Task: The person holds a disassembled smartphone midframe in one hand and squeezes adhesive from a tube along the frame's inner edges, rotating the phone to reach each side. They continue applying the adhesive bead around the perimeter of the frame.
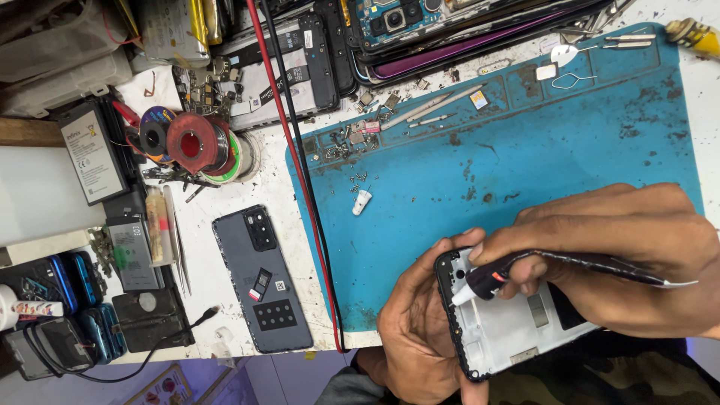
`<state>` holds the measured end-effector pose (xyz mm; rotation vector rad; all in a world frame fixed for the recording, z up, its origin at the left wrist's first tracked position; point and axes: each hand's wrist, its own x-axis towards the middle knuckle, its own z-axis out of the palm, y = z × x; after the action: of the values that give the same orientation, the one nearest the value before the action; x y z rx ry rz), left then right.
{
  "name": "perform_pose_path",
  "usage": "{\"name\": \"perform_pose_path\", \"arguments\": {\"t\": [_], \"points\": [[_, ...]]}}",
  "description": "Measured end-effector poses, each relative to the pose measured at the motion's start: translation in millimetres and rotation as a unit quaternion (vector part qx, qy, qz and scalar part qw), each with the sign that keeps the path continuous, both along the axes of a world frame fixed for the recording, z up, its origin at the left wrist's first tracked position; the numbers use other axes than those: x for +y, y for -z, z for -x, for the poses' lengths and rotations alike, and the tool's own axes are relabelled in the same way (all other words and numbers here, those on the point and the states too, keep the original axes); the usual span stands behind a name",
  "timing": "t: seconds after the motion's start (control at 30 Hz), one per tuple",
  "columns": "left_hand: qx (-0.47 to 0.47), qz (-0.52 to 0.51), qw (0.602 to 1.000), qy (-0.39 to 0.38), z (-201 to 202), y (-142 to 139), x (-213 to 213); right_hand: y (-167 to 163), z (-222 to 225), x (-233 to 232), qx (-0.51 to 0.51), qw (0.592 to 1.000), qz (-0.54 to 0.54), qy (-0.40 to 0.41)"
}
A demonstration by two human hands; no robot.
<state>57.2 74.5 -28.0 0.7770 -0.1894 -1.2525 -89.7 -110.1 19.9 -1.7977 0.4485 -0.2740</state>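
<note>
My left hand grips an opened phone frame, black-rimmed with a white inner plate, at the mat's near edge. My right hand holds a black tube-like tool with a white nozzle tip. The tip touches the frame's upper left corner. A detached grey back cover with a camera cut-out lies to the left on the white table.
A stained blue work mat carries small screws, a white cap and tweezers. Red and black cables run along its left edge. Solder spools, batteries and stacked phone parts crowd the far and left sides.
</note>
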Motion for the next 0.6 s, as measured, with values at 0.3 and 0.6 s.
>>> {"name": "perform_pose_path", "arguments": {"t": [0.3, 0.6], "points": [[-0.036, 0.015, 0.999, -0.005, 3.1, 8.4, 3.9, -0.7, -3.6, -2.6, -0.018, 1.0, 0.004, -0.003], [-0.049, -0.014, 0.999, -0.01, 4.3, 5.0, 3.3, -1.4, -2.7, -1.1, 0.003, 1.0, -0.006, 0.006]]}}
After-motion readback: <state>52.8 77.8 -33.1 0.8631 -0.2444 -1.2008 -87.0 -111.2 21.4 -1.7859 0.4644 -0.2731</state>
